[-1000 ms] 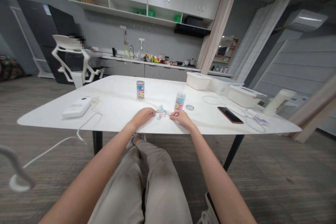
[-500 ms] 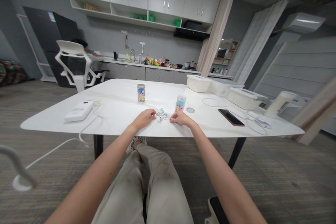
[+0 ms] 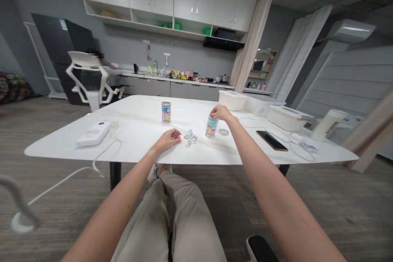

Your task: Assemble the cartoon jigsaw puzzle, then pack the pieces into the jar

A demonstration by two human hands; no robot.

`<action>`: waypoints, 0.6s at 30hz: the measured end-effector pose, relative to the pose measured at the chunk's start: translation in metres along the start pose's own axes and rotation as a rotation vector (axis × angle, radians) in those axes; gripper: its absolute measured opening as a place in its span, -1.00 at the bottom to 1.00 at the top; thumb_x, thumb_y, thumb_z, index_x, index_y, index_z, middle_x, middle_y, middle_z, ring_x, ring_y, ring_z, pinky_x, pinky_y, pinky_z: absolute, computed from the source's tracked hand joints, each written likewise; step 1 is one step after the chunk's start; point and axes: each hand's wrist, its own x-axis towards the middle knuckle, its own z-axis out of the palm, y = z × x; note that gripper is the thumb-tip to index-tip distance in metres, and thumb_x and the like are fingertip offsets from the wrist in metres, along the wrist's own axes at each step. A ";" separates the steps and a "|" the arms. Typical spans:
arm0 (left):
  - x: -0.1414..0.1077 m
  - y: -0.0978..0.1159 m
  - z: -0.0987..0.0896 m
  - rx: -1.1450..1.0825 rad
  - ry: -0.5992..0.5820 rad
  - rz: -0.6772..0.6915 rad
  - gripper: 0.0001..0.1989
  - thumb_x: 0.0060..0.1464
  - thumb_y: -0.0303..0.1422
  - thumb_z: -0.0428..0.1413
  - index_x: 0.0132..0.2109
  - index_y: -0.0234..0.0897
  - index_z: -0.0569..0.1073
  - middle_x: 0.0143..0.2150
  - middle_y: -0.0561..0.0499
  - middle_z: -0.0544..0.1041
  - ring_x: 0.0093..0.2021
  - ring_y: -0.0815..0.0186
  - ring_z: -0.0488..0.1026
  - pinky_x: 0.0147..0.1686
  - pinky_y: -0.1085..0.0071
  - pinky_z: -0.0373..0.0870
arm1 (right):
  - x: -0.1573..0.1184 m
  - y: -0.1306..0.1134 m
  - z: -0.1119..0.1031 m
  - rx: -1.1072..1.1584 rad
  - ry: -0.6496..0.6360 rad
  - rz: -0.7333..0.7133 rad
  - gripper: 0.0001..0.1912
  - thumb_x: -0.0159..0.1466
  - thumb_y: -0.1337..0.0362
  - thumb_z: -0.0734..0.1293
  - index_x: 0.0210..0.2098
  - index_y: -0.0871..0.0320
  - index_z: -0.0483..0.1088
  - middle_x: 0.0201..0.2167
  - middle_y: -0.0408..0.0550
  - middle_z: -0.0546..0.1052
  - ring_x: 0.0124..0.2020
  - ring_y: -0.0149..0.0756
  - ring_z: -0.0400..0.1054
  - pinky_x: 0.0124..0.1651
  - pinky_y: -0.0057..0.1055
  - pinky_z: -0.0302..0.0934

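A small heap of colourful pieces [image 3: 190,138], perhaps jigsaw pieces, lies near the table's front edge. Just left of it, my left hand [image 3: 169,139] rests on the tabletop with its fingers curled in; whatever they may hold is hidden. My right hand [image 3: 220,112] is over the mouth of an uncovered printed can [image 3: 211,127], fingertips pinched together at the rim. I cannot make out what is between them. The can stands upright, right of the heap, and its round lid [image 3: 224,132] lies beside it. Farther back on the left stands a second printed can [image 3: 166,112] with its silver lid on.
On the left lies a white device [image 3: 93,134] with a cable. To the right are a phone [image 3: 272,141], loose cables, white lidded boxes [image 3: 288,117] and a tilted white cylinder [image 3: 329,125]. Beyond the table, a person sits on a white chair [image 3: 87,75] by the counter.
My right hand has risen from beside the heap to the mouth of the uncovered can. My left hand stays beside the heap. The view has tipped up slightly.
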 end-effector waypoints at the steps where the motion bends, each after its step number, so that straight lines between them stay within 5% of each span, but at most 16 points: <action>1: 0.000 0.000 0.000 -0.004 0.000 -0.002 -0.70 -0.20 -0.29 0.24 -0.26 -0.30 0.43 -0.38 0.04 0.50 -0.37 0.32 0.44 -0.28 0.34 0.39 | 0.000 -0.001 -0.001 -0.020 -0.051 0.000 -0.85 0.12 0.38 0.39 -0.32 0.23 0.59 -0.34 0.02 0.62 -0.29 -0.30 0.47 -0.26 -0.51 0.25; 4: 0.000 0.000 0.000 0.003 0.003 0.000 -0.68 -0.20 -0.28 0.25 -0.25 -0.29 0.43 -0.37 0.04 0.51 -0.36 0.33 0.44 -0.28 0.35 0.40 | -0.002 -0.004 -0.006 -0.034 -0.086 -0.005 -0.81 0.12 0.41 0.36 -0.29 0.25 0.59 -0.32 0.05 0.62 -0.27 -0.26 0.47 -0.25 -0.48 0.25; 9: 0.001 0.001 -0.001 -0.026 -0.011 -0.008 -0.62 -0.20 -0.22 0.28 -0.23 -0.30 0.41 -0.35 0.03 0.53 -0.34 0.32 0.47 -0.24 0.31 0.43 | -0.022 -0.023 0.008 0.010 0.309 -0.133 -0.69 0.23 0.46 0.19 -0.15 0.24 0.52 -0.15 0.10 0.56 -0.13 -0.21 0.42 -0.07 -0.37 0.23; 14: -0.001 0.000 -0.001 -0.099 0.037 -0.027 -0.52 -0.28 -0.16 0.34 -0.23 -0.30 0.39 -0.38 0.04 0.53 -0.35 0.31 0.49 -0.25 0.30 0.45 | -0.054 -0.047 0.069 0.068 -0.104 -0.275 -0.70 0.25 0.27 0.29 -0.06 0.23 0.48 -0.14 0.09 0.53 -0.10 -0.20 0.41 0.01 -0.35 0.21; 18: -0.003 0.000 -0.001 -0.138 0.019 -0.048 -0.52 -0.29 -0.17 0.35 -0.24 -0.31 0.39 -0.39 0.04 0.53 -0.36 0.32 0.50 -0.23 0.29 0.45 | -0.073 -0.046 0.114 0.190 0.044 -0.168 -0.52 0.31 0.13 0.24 0.13 0.28 0.33 0.12 0.18 0.38 0.14 -0.16 0.28 0.20 -0.31 0.09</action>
